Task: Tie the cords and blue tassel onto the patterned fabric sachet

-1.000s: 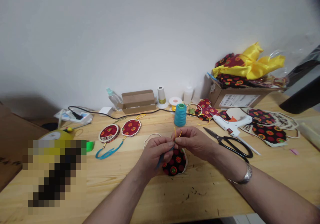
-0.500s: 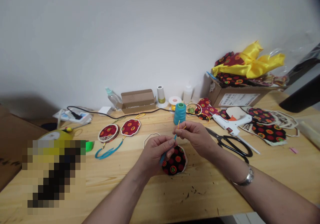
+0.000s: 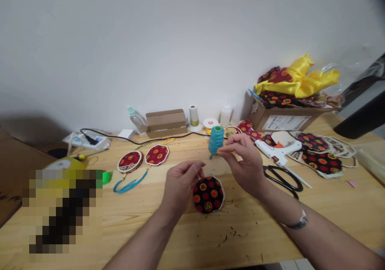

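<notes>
A black patterned fabric piece [image 3: 209, 194] with a pale scalloped edge lies on the wooden table between my hands. At its upper left is my left hand [image 3: 184, 183], thumb and fingers pinched; whatever is between them is too small to tell. My right hand [image 3: 242, 163] is pinched just in front of the teal thread cone [image 3: 216, 140], and a bit of yellow cord shows at its fingertips. A short teal end hangs just left of those fingertips. Two red fabric ornaments [image 3: 157, 155] with teal tassels lie to the left.
Black scissors [image 3: 282, 178] and a white glue gun [image 3: 278, 149] lie right of my right hand. A cardboard box [image 3: 285, 117] of fabric stands behind them. Small open box [image 3: 166, 123], bottles and spools line the wall; a black cable runs before them.
My hands have moved apart, the left slightly down and left, the right to the right. The teal strand that hung from my left hand no longer shows there. More of the black fabric piece is visible.
</notes>
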Action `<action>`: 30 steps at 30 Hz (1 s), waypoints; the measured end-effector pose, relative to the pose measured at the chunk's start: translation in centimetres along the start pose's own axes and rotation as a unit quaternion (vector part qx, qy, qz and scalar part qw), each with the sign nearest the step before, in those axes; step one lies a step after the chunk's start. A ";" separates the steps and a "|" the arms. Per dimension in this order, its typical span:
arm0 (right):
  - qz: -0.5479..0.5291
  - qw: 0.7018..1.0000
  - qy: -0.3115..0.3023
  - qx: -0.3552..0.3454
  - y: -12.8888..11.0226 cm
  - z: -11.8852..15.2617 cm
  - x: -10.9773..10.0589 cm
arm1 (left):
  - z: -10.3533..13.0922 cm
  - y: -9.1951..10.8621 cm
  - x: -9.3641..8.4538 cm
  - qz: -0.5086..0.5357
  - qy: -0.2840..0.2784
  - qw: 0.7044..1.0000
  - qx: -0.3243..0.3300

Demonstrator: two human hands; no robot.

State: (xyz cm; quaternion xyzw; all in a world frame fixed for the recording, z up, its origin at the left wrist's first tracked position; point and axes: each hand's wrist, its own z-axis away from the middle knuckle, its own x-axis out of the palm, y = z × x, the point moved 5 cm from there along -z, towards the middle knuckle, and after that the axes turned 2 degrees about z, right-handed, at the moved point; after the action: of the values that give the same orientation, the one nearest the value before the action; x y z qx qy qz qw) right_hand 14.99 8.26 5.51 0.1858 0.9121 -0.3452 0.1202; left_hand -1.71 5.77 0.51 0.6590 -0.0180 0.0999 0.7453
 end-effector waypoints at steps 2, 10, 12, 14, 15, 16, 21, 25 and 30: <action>0.034 0.998 -0.027 -0.041 -0.6 0.7 0.6 | 0.4 -1.3 1.3 0.071 -0.102 0.988 -0.096; 0.093 0.968 -0.144 -0.182 -3.0 2.6 2.5 | -0.1 -2.1 1.7 0.235 -0.136 0.949 -0.162; 0.090 0.965 -0.157 -0.188 -3.1 2.9 2.7 | -0.3 -1.8 1.5 0.238 -0.132 0.950 -0.153; 0.089 0.962 -0.164 -0.197 -3.2 3.1 2.9 | -0.4 -1.6 1.2 0.236 -0.117 0.954 -0.146; 0.089 0.961 -0.167 -0.202 -3.2 3.2 3.0 | -0.4 -1.6 1.1 0.234 -0.111 0.955 -0.145; 0.090 0.960 -0.169 -0.205 -3.1 3.3 3.1 | -0.5 -1.6 1.0 0.233 -0.105 0.956 -0.144; 0.085 0.958 -0.177 -0.210 -3.1 3.6 3.4 | -0.6 -1.5 0.8 0.234 -0.095 0.958 -0.137; 0.089 0.952 -0.197 -0.217 -3.3 3.7 3.7 | -0.8 -1.4 0.7 0.228 -0.082 0.961 -0.133; 0.082 0.943 -0.220 -0.237 -3.6 3.8 3.9 | -1.0 -1.2 0.3 0.216 -0.065 0.967 -0.118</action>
State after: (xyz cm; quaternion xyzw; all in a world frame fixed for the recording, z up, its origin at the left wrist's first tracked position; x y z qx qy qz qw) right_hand 10.28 4.18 3.44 0.1457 0.9000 -0.1399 0.3864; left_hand -1.28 6.66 -0.78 0.5519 -0.2197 0.2130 0.7757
